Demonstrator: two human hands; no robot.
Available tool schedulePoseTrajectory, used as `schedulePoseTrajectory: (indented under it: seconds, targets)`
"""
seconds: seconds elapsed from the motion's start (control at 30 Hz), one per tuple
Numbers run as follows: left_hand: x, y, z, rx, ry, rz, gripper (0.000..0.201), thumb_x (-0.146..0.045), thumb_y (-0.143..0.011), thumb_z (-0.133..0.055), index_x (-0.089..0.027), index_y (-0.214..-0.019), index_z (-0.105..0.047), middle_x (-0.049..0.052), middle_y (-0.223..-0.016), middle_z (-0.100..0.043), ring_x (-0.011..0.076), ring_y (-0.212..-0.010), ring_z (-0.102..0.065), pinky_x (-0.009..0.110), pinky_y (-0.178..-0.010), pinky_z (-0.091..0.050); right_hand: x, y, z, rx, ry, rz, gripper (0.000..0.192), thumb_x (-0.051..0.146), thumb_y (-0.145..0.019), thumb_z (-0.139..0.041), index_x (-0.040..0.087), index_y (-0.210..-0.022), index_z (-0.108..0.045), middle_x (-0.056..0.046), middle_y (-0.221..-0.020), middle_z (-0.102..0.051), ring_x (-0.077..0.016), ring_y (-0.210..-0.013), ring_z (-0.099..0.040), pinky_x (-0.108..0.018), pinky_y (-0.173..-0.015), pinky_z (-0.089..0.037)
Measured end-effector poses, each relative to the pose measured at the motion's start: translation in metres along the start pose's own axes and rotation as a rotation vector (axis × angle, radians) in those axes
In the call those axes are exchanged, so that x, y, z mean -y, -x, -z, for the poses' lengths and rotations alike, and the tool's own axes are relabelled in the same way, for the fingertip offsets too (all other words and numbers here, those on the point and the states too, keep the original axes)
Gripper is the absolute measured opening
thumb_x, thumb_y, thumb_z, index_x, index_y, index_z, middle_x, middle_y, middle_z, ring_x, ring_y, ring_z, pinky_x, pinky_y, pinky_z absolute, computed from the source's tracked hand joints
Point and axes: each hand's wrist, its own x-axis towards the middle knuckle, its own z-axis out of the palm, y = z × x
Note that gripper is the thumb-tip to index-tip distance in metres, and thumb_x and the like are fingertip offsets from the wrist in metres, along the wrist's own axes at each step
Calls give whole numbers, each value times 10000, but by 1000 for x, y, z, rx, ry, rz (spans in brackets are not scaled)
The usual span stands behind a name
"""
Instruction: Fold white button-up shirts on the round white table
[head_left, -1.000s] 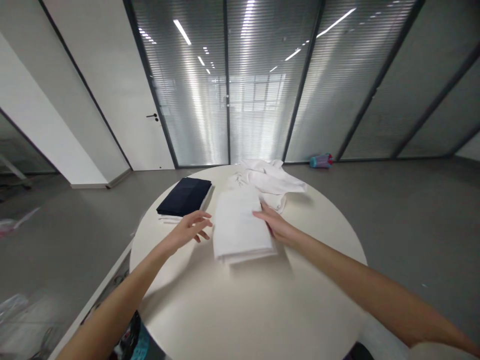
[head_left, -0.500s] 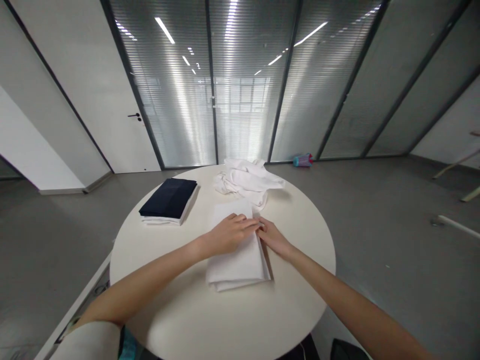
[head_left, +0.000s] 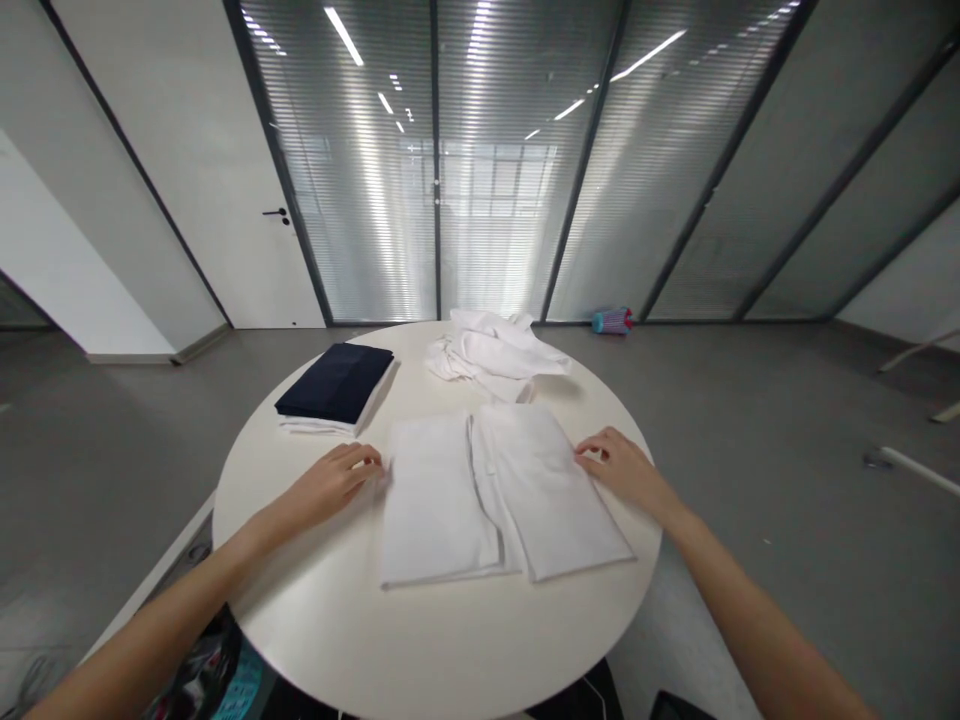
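A folded white cloth [head_left: 435, 500] lies flat on the round table, its two side panels folded in so their edges meet near the middle, with a narrow strip of the layer below between them. At its left edge is my left hand [head_left: 341, 480], fingers curled and tips closed on the fabric's margin. My right hand [head_left: 622, 470] pinches the opposite edge, thumb and fingers together. Behind the folded piece sits a crumpled white cloth [head_left: 499, 350], touched by neither hand. A folded dark navy cloth [head_left: 337, 382] rests on a folded white one [head_left: 319, 426] at the far left.
The round white table [head_left: 420, 660] fills the middle. On the floor by the glass wall lies a blue and pink container [head_left: 613, 321]. Pale furniture legs [head_left: 919, 470] stand at the right. A dark bag-like item [head_left: 202, 665] shows below the table's left side.
My hands have moved from together at the cloth's middle to its opposite sides. The narrow folded white cloth has been opened out to about twice its width.
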Motion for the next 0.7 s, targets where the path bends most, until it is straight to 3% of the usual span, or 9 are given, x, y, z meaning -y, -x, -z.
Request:
schedulePoseTrajectory:
  seconds: [0.03, 0.1, 0.2, 0.27, 0.37, 0.43, 0.53, 0.63, 0.7]
  targets:
    - [-2, 3, -4, -10, 10, 34, 323, -110, -958, -413, -229, -1038, -702, 88, -1035, -681, 211, -955, -643, 352, -867, -508, 3, 0, -4, -26, 75, 39, 202, 401, -799, -629, 220, -797, -718, -49, -811, -595, -200, -733, -584, -344, -737, -472]
    - [-12, -4, -8, -24, 28, 53, 353, -63, -937, -401, -218, -1060, -693, 98, -1069, -675, 211, -991, -643, 347, -877, -506, 21, -3, -18, 17, 119, 158, 225, 364, -880, -566, 226, -931, -736, -65, -920, -592, -199, -794, -593, -343, -788, -481]
    - [-38, -37, -13, 38, 25, -101, 493, 38, -870, -376, -224, -1178, -658, 101, -1171, -665, 213, -1103, -621, 353, -933, -478, 61, -9, -48, 214, 170, 450, 335, 160, -914, -477, 254, -1148, -698, -80, -1102, -593, -199, -959, -597, -331, -887, -464]
    - [-54, -64, -22, 104, -7, -236, 580, 67, -847, -375, -225, -1294, -602, 108, -1277, -638, 226, -1246, -552, 376, -1000, -435, 82, -14, -68, 284, 306, 602, 379, 62, -895, -445, 238, -1100, -710, -90, -1159, -600, -217, -1032, -571, -344, -923, -439]
    - [-67, -95, -36, 194, -79, -368, 543, 24, -871, -424, -205, -1342, -567, 112, -1328, -621, 237, -1329, -483, 412, -1077, -362, 95, -21, -79, 234, 527, 684, 280, 47, -891, -477, 191, -943, -711, -112, -1104, -638, -241, -995, -562, -369, -883, -434]
    - [-65, -106, -34, 225, -128, -389, 443, -8, -878, -458, -200, -1238, -631, 101, -1207, -674, 240, -1234, -543, 439, -1103, -324, 90, -26, -67, 137, 589, 699, 219, 55, -875, -525, 183, -901, -701, -115, -1080, -649, -251, -994, -566, -387, -881, -434]
    - [-50, -99, -5, 163, -163, -317, 331, -12, -855, -487, -198, -1041, -688, 78, -1034, -693, 241, -1109, -570, 476, -1113, -303, 59, -28, -17, -93, 519, 623, 204, 46, -821, -556, 194, -851, -692, -96, -1033, -653, -259, -991, -587, -401, -884, -452]
    - [-21, -53, 38, 4, -131, -148, 306, -14, -830, -479, -201, -946, -693, 83, -1057, -675, 256, -1131, -542, 459, -1044, -392, -9, -21, 47, -336, 357, 486, 160, 117, -817, -558, 213, -803, -685, -100, -1036, -637, -260, -974, -617, -402, -857, -492]
    - [5, -3, 60, 3, -104, -12, 329, -24, -803, -472, -217, -935, -703, 85, -1137, -661, 262, -1165, -540, 444, -1007, -443, -67, -12, 80, -362, 278, 431, 148, 229, -845, -577, 232, -743, -685, -99, -967, -651, -246, -887, -649, -373, -761, -516]
